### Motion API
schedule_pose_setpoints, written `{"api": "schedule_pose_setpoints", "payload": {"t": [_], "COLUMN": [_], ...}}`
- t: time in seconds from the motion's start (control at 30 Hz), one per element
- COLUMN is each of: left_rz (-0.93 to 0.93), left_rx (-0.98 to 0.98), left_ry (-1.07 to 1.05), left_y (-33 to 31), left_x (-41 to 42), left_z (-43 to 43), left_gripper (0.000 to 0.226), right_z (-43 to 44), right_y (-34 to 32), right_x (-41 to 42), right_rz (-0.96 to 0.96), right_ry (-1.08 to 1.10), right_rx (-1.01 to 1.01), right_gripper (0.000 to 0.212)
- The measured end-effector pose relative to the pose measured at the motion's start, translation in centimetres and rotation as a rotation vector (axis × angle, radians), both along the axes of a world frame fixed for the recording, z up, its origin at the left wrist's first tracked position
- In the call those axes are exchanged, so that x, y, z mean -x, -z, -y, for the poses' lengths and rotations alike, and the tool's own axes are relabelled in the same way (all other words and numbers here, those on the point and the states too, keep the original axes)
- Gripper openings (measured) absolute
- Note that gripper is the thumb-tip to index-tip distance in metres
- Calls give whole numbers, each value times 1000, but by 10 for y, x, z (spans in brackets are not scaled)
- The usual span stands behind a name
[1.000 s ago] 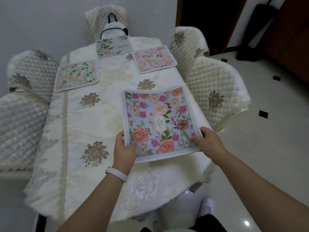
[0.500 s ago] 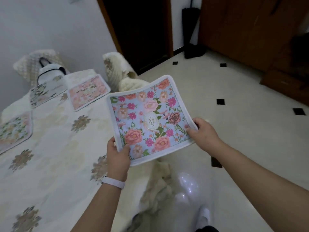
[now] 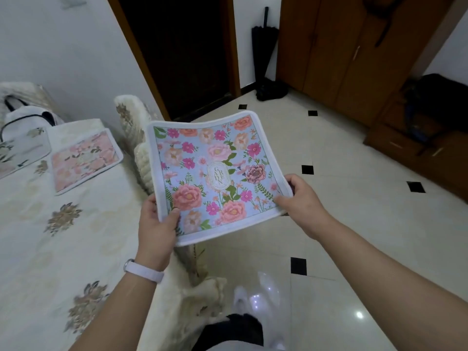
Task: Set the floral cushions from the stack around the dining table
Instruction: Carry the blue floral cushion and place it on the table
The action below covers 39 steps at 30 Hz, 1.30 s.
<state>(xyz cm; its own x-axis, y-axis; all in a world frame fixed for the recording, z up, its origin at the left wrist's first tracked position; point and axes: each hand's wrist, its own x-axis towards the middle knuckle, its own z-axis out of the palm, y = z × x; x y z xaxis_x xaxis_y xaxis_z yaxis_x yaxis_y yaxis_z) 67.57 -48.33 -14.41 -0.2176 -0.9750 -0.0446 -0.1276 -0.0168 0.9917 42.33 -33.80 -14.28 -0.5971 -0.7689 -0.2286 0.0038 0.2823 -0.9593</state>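
A blue floral cushion (image 3: 215, 171) with a white border hangs in the air to the right of the dining table (image 3: 76, 236), over the floor and a chair. My left hand (image 3: 157, 224) grips its near left corner, thumb on top. My right hand (image 3: 298, 198) pinches its near right corner. A pink floral cushion (image 3: 84, 160) lies flat on the table near its right edge. Another pale floral cushion (image 3: 20, 150) lies at the table's far end, partly cut off by the frame.
Quilted cream chairs (image 3: 136, 138) stand against the table's right side. A white bag (image 3: 27, 115) sits at the far end. A dark doorway (image 3: 182, 51), a black umbrella (image 3: 263, 51) and wooden cabinets (image 3: 354, 54) lie beyond the tiled floor (image 3: 342, 224).
The blue cushion has been lifted off the table and carried right, now held over the floor. My view has swung right toward the doorway and cabinets.
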Motion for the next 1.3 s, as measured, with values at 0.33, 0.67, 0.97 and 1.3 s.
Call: {"api": "schedule_pose_setpoints", "payload": {"t": [0.33, 0.67, 0.97, 1.3], "left_rz": [-93, -118, -128, -90], "left_rx": [-94, -116, -118, -152], "left_ry": [30, -43, -291, -837], "left_y": [40, 24, 26, 12], "left_x": [99, 129, 118, 129], "left_z": [125, 248, 290, 295], "left_gripper": [33, 36, 33, 28], "right_z": [113, 254, 369, 526], "right_y": [3, -13, -8, 23], "right_x": [90, 125, 139, 139], "right_rz": [-64, -174, -211, -155], "right_ry": [55, -1, -267, -784], "right_rx": [-99, -122, -141, -85], "right_gripper": [25, 22, 20, 16]}}
